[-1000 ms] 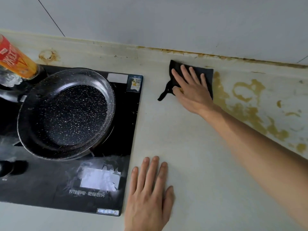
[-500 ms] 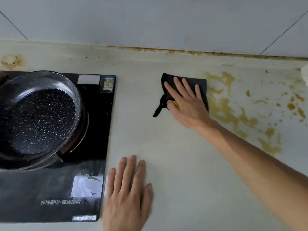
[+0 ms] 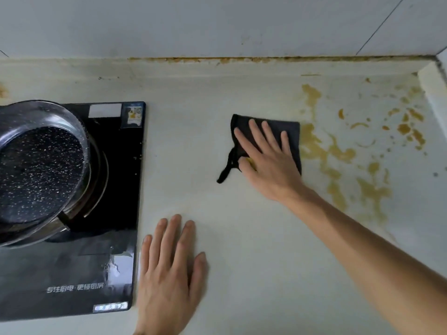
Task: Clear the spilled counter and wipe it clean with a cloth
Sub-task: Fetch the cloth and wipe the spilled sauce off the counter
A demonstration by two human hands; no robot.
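While the left hand lies flat on the counter, the right hand presses straight-fingered on the cloth.

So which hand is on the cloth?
The right hand. Its straight fingers press flat on the dark cloth beside the yellow spill. The left hand lies flat on bare counter by the stove.

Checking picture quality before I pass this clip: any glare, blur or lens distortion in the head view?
Head view: soft, even light, faint shadows; pale glare on the cooktop glass; wide-angle bending along the wall seam; cloth and stains reasonably sharp, slight softness overall.
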